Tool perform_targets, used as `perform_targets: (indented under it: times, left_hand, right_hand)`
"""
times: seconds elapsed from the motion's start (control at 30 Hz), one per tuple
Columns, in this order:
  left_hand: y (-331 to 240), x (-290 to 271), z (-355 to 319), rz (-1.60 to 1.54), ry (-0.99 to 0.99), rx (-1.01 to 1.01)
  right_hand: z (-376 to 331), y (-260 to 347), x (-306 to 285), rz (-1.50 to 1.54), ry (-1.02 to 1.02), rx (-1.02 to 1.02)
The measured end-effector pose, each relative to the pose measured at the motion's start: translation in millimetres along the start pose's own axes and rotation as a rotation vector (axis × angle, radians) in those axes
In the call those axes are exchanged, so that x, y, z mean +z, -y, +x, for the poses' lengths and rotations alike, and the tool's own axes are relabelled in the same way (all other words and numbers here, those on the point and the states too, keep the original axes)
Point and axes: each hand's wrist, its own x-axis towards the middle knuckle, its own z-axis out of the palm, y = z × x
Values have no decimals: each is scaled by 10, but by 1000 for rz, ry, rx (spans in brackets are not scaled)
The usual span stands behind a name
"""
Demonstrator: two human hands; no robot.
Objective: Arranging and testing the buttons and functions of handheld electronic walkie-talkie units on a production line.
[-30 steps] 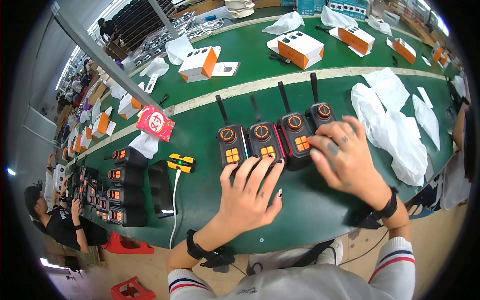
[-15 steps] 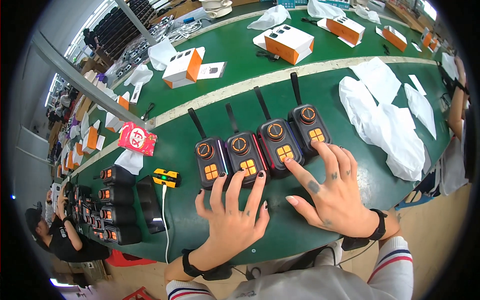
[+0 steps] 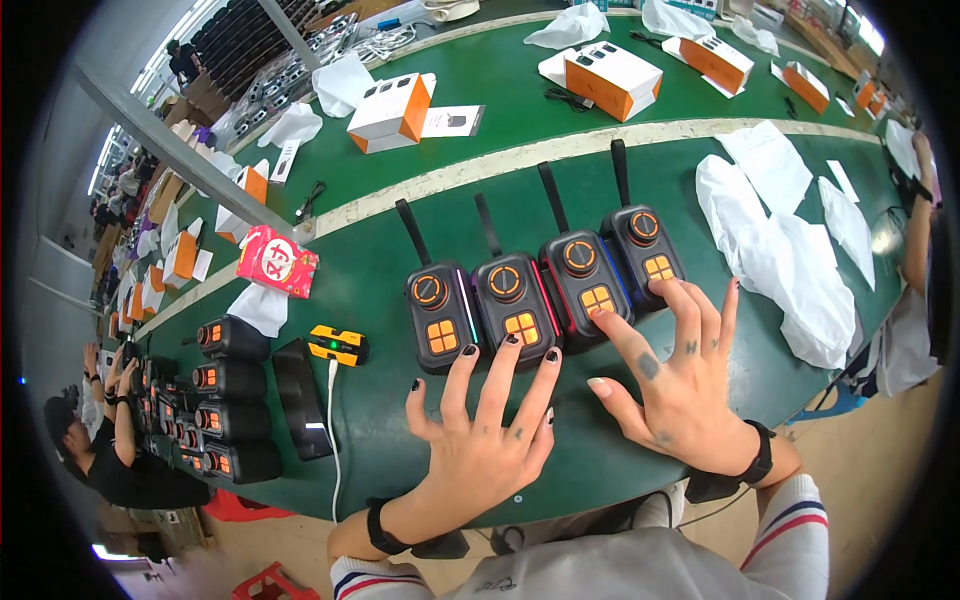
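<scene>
Four black radios (image 3: 545,290) side by side, fingertips of both hands touching

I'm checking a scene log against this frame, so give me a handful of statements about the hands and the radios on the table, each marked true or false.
1. Four black handheld radios with orange buttons lie side by side in front of the hands. True.
2. The right hand has its index fingertip on the orange keypad of the third radio from the left. True.
3. The left hand grips a radio and lifts it off the table. False: it lies spread flat on the green table, fingertips at the lower edges of the two left radios.
4. The radios' antennas point toward the person. False: they point away.
5. A red packet lies to the left of the row. True.
</scene>
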Motion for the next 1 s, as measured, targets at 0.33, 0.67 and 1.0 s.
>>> perform_targets:
  times: [0.33, 0.67, 1.0]
  left_hand:
    - [0, 51, -16, 6, -43, 5]
    - [17, 123, -23, 61, -56, 103]
    - [69, 158, 15, -88, -29, 136]
  right_hand:
    - [1, -54, 32, 62, -4, -10]
    - [8, -70, 51, 65, -18, -20]
    - [20, -60, 56, 47, -26, 0]
